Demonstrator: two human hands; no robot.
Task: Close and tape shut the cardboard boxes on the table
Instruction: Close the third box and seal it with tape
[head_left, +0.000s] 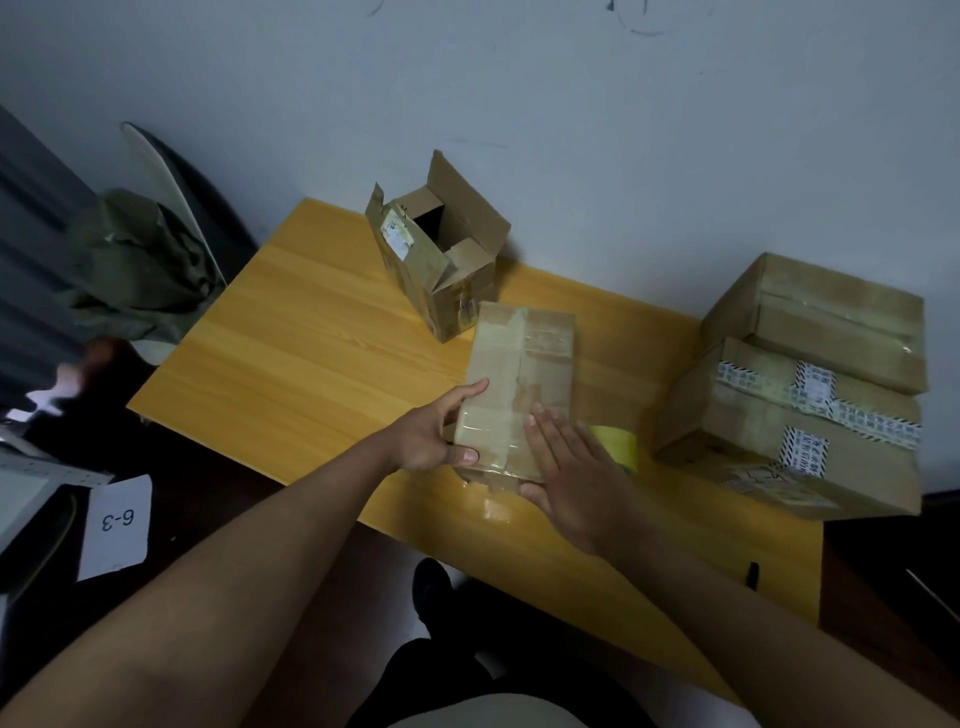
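A closed flat cardboard box (519, 364) with tape along its top lies near the table's front edge. My left hand (436, 431) grips its near left corner, thumb on top and fingers along the side. My right hand (566, 478) lies flat on the box's near right part, fingers straight on the tape. A yellowish tape roll (621, 447) sits just right of my right hand, partly hidden by it. Behind stands a smaller box (441, 260) with its flaps open.
The yellow wooden table (311, 338) stands against a grey wall. Two taped boxes sit at the right, the upper box (831, 317) resting on the lower box (795, 441). A chair with green cloth (135, 265) stands at left. A card marked 6-3 (117, 525) lies below.
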